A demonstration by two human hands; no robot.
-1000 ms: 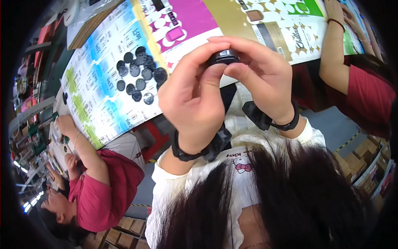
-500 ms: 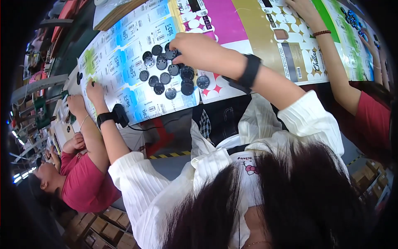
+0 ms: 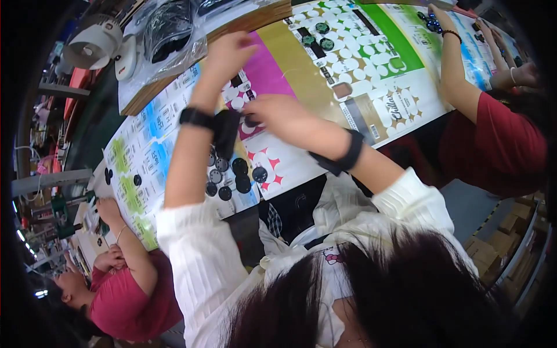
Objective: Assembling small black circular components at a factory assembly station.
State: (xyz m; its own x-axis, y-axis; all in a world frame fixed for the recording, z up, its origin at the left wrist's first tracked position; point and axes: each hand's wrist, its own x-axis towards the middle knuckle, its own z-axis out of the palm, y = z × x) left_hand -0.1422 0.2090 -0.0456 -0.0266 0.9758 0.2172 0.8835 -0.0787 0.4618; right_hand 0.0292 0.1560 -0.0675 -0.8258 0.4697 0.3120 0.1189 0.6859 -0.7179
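Note:
My right hand (image 3: 281,119) pinches a small black round piece (image 3: 250,120) above the printed sheets, its fingertips closed on the edge. Farther forward, my left hand (image 3: 227,55) is raised over the far part of the table, smeared by motion; whether it holds anything cannot be made out. Beneath my left forearm lies a loose group of black round discs (image 3: 242,184), partly hidden by the arm and its black wristband. One disc (image 3: 259,174) sits at the group's right side. A single black disc (image 3: 137,180) lies apart on the green-printed sheet.
Clear plastic bags of black parts (image 3: 168,32) rest on a wooden board (image 3: 156,95) at the far left, beside a white fan (image 3: 96,43). Round dark-green pieces (image 3: 322,27) lie on the far sheets. Co-workers in red sit on both sides, one hand (image 3: 107,211) nearby left.
My left hand has swung from the left side to the far middle, leaving a disc behind. My right hand has left the discs, carrying one. The view has shifted.

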